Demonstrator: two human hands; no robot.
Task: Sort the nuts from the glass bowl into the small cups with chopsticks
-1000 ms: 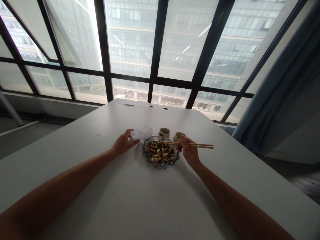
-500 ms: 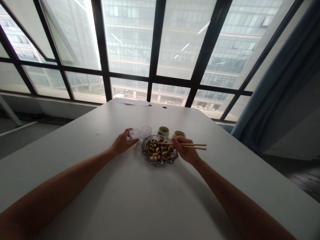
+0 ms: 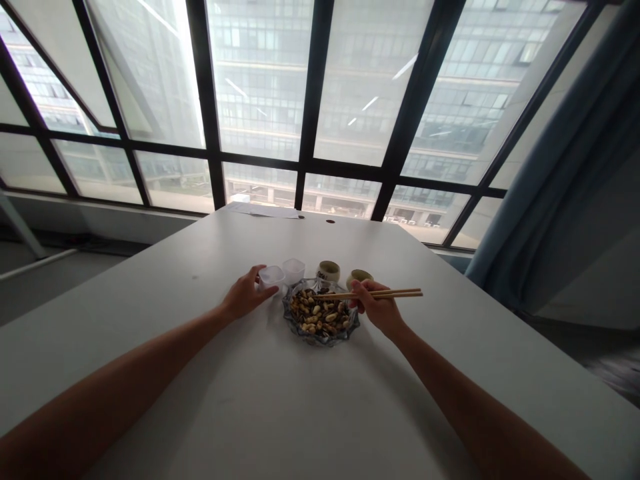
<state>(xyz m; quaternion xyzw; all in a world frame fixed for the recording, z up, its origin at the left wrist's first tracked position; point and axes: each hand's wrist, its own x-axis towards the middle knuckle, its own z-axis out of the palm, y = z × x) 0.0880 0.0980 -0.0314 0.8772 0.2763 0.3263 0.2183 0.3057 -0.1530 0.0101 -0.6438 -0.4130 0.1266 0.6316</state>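
Observation:
My right hand [image 3: 376, 308] grips a pair of wooden chopsticks [image 3: 400, 293], whose tips reach over the scalloped glass bowl [image 3: 320, 341]. In that bowl lie peanuts in their shells [image 3: 327, 319] mixed with dark seeds. I cannot make out whether the tips pinch anything. On the left, my left hand [image 3: 247, 293] has its thumb and fingers around the near side of a small translucent plastic cup [image 3: 271, 277]. A second translucent cup [image 3: 293, 270] stands beside it, behind the bowl's left edge.
Two ceramic cups stand behind the bowl: one with dark writing [image 3: 329, 271], the other [image 3: 359, 276] partly hidden by my right hand. Paper sheets [image 3: 265, 211] lie at the far edge of the white table [image 3: 280, 413]. A blue curtain [image 3: 540, 173] hangs at right.
The chopsticks have shifted slightly to the right with my right hand, and their two sticks look closer together. My left hand stays at the plastic cup. The whole view has tilted a little.

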